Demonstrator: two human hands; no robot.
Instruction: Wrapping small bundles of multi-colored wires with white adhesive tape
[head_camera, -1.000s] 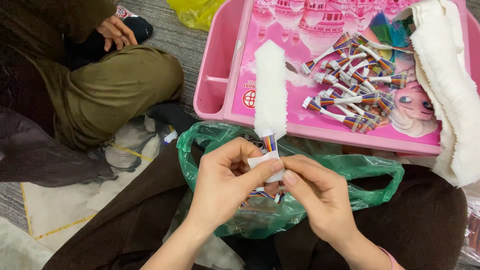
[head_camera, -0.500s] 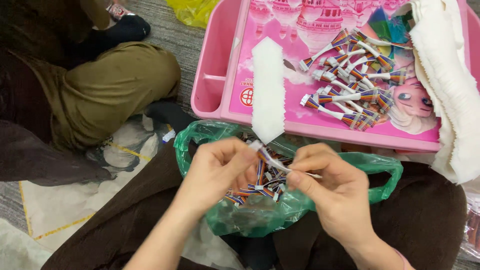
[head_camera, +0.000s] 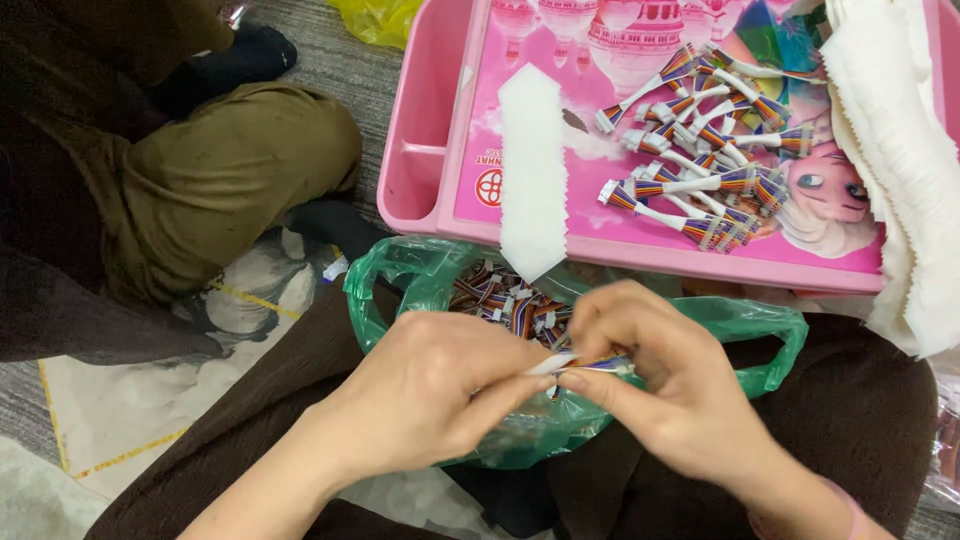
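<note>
A short rainbow-wire cable (head_camera: 598, 364) is pinched between the fingertips of the left hand (head_camera: 430, 400) and right hand (head_camera: 670, 390), above the green bag (head_camera: 600, 420) on the lap. Wrapping seems underway; next calls for steady turning. Finished cables (head_camera: 700, 170) lie across the pink tray (head_camera: 420, 170).

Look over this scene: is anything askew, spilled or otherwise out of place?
One thing: a white foam strip lies on the pink tray with its pointed end hanging over the near rim, above the green bag. The finished cables lie in a loose heap on the tray. Nothing looks spilled or damaged.
</note>
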